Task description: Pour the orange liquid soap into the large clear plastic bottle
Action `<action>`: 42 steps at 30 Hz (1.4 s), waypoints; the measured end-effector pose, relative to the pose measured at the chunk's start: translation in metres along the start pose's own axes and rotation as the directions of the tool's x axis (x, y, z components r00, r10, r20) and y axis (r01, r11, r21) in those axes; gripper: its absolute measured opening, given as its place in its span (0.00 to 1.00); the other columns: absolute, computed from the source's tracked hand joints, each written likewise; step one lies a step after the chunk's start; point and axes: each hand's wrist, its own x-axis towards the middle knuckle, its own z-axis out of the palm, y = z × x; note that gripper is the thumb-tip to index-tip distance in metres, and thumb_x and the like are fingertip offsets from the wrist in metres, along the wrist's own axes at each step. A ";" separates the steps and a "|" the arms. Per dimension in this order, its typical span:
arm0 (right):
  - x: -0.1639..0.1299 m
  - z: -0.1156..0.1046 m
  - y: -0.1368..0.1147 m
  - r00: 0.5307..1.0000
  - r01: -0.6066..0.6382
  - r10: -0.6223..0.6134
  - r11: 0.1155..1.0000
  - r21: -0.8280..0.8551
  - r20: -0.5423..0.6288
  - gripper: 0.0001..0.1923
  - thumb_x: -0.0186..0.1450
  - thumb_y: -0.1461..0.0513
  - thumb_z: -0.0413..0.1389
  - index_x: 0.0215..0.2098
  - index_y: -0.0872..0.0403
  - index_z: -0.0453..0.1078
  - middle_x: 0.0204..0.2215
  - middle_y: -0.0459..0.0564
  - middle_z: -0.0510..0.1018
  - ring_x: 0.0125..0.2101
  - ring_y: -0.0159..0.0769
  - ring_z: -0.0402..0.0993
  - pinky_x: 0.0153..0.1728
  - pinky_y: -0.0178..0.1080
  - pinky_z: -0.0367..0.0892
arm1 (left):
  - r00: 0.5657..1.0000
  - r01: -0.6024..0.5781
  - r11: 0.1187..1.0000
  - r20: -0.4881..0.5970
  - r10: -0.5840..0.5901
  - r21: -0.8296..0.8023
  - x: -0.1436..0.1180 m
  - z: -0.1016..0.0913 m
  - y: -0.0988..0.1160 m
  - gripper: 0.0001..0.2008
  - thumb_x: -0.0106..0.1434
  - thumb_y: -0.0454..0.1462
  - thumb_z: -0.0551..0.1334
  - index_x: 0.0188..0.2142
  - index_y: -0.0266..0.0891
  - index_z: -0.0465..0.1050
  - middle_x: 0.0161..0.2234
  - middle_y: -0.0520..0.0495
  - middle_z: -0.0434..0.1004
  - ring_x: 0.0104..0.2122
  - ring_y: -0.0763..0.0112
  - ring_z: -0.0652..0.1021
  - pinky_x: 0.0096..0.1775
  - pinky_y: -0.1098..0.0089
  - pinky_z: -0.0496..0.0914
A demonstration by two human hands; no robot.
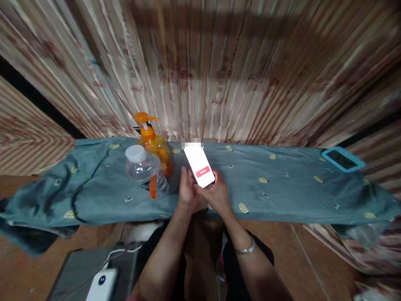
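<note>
Phone [201, 164], screen lit, sits between the hands, top end pointing away from the body. Right hand [218, 193] grasps its lower right corner. Left hand [187, 190] at its lower left edge (cannot tell whether it grips too). Pump bottle [159, 152] well left.

A room apparently in a home, as shown by the pleated, printed curtain [200, 92], cloth-covered bench [294, 190], pump bottle [155, 146] and tiled floor [278, 246].
</note>
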 end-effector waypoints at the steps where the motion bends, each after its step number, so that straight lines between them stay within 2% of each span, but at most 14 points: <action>1: 0.000 0.001 0.000 1.000 -0.004 0.004 1.000 -0.002 0.000 0.38 0.49 0.53 0.63 0.54 0.60 0.62 0.42 0.60 0.79 0.41 0.52 0.76 0.42 0.50 0.71 | 1.000 -0.008 1.000 0.008 0.008 0.001 0.001 -0.001 0.000 0.26 0.68 0.53 0.50 0.42 0.33 0.74 0.41 0.39 0.83 0.50 0.56 0.80 0.54 0.59 0.72; 4: 0.002 0.003 0.000 1.000 -0.010 0.010 1.000 -0.008 -0.002 0.38 0.49 0.52 0.63 0.54 0.60 0.62 0.42 0.59 0.79 0.41 0.52 0.76 0.43 0.50 0.70 | 0.999 -0.029 1.000 0.024 0.029 0.000 0.003 -0.002 0.000 0.26 0.67 0.54 0.53 0.43 0.34 0.75 0.42 0.39 0.83 0.50 0.55 0.79 0.54 0.59 0.72; 8: 0.005 0.008 -0.002 1.000 -0.005 0.005 1.000 -0.017 -0.008 0.38 0.49 0.52 0.63 0.54 0.61 0.62 0.44 0.60 0.78 0.42 0.52 0.76 0.45 0.51 0.70 | 0.998 -0.052 0.999 0.020 0.052 -0.005 0.007 -0.003 0.002 0.26 0.69 0.52 0.50 0.45 0.33 0.75 0.41 0.39 0.83 0.50 0.56 0.80 0.54 0.59 0.72; 19: 0.008 0.022 0.003 0.999 0.041 -0.040 0.999 -0.013 0.029 0.45 0.51 0.49 0.63 0.59 0.67 0.59 0.47 0.65 0.77 0.46 0.59 0.74 0.47 0.55 0.69 | 0.996 -0.087 0.996 -0.010 0.087 0.024 0.014 -0.011 0.011 0.28 0.67 0.54 0.53 0.50 0.33 0.74 0.42 0.38 0.83 0.49 0.54 0.80 0.53 0.58 0.72; 23: 0.010 0.022 0.004 0.999 0.031 -0.031 1.000 -0.006 0.028 0.45 0.51 0.50 0.63 0.60 0.66 0.59 0.47 0.65 0.76 0.46 0.58 0.74 0.48 0.54 0.69 | 0.996 -0.090 0.996 -0.003 0.090 0.030 0.015 -0.010 0.010 0.28 0.67 0.54 0.51 0.50 0.33 0.74 0.42 0.39 0.83 0.48 0.54 0.80 0.53 0.58 0.72; 31: 0.013 0.014 0.002 1.000 -0.009 0.009 1.000 -0.019 0.013 0.41 0.49 0.53 0.65 0.56 0.63 0.62 0.43 0.61 0.79 0.42 0.55 0.76 0.43 0.51 0.71 | 0.997 -0.071 0.997 -0.020 0.072 0.024 0.018 -0.005 0.005 0.27 0.68 0.53 0.51 0.46 0.33 0.75 0.37 0.40 0.84 0.45 0.56 0.82 0.51 0.60 0.74; 42: 0.013 0.012 -0.001 1.000 -0.004 0.004 0.999 -0.038 0.005 0.40 0.50 0.54 0.66 0.56 0.63 0.62 0.44 0.61 0.78 0.43 0.53 0.76 0.44 0.49 0.71 | 0.997 -0.079 0.996 -0.018 0.080 0.037 0.018 -0.004 0.004 0.27 0.66 0.54 0.54 0.46 0.33 0.76 0.39 0.40 0.84 0.44 0.57 0.82 0.50 0.62 0.74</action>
